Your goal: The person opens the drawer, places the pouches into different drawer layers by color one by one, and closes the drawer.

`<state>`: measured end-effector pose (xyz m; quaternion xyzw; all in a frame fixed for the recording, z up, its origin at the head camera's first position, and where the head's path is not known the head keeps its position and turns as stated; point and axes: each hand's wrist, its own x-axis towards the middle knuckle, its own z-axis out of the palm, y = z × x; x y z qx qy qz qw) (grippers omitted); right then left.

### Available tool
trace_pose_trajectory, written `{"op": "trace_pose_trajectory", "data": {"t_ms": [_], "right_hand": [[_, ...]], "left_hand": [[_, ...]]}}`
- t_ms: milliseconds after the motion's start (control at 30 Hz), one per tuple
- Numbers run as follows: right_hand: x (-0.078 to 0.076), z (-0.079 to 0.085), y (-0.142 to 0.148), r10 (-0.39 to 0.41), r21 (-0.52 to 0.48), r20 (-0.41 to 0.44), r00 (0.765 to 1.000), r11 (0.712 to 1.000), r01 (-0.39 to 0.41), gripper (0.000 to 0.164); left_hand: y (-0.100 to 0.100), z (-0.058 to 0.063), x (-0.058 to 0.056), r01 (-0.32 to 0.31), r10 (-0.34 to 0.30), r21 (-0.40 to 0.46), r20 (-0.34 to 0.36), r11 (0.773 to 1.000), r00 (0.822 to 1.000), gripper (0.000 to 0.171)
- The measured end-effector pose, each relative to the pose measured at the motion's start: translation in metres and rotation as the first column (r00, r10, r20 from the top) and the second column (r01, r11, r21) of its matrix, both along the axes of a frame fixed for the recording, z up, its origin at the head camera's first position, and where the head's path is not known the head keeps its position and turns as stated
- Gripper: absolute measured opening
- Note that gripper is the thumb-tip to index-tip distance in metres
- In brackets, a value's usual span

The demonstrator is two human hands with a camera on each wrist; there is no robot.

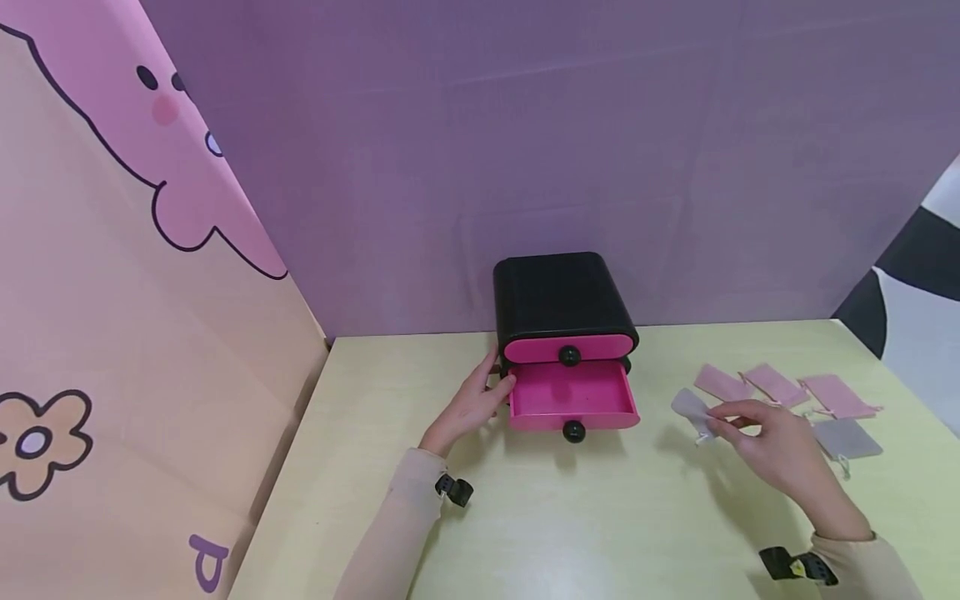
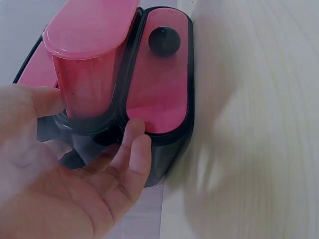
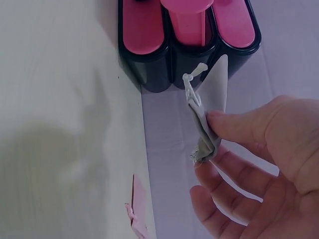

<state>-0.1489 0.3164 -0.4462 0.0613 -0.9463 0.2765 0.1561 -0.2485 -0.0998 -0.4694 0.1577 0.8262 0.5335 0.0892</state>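
A small black drawer cabinet [image 1: 566, 296] with pink drawers stands at the back of the table, its middle drawer [image 1: 573, 396] pulled out. My left hand [image 1: 471, 408] rests against the cabinet's left side, thumb by the pulled-out drawer. In the left wrist view, its fingertips touch the edge of the bottom drawer [image 2: 159, 79]. Off to the right, my right hand [image 1: 776, 442] pinches a grey drawstring pouch [image 1: 692, 408] between thumb and fingers, held above the table. The right wrist view shows the pouch [image 3: 214, 89] folded, its white cord at one edge.
Pink drawstring pouches, among them one pouch [image 1: 836, 396] at the right, lie on the table [image 1: 540, 533] beyond my right hand. Another grey pouch [image 1: 849, 438] lies beside that hand. A purple backdrop [image 1: 562, 150] rises behind the table, and a patterned pink panel [image 1: 150, 333] stands at left.
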Motion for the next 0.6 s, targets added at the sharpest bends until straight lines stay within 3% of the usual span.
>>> {"op": "trace_pose_trajectory", "data": {"t_ms": [267, 600], "right_hand": [[-0.002, 0.004, -0.015, 0.035, -0.026, -0.096, 0.995, 0.999, -0.037, 0.01], [-0.004, 0.012, -0.032, 0.071, -0.046, -0.093, 0.993, 0.996, -0.075, 0.01]], "left_hand": [[0.0, -0.002, -0.001, 0.001, -0.001, -0.007, -0.01, 1.0, 1.0, 0.073], [0.001, -0.001, 0.0, -0.002, 0.002, 0.002, -0.01, 1.0, 1.0, 0.074]]}}
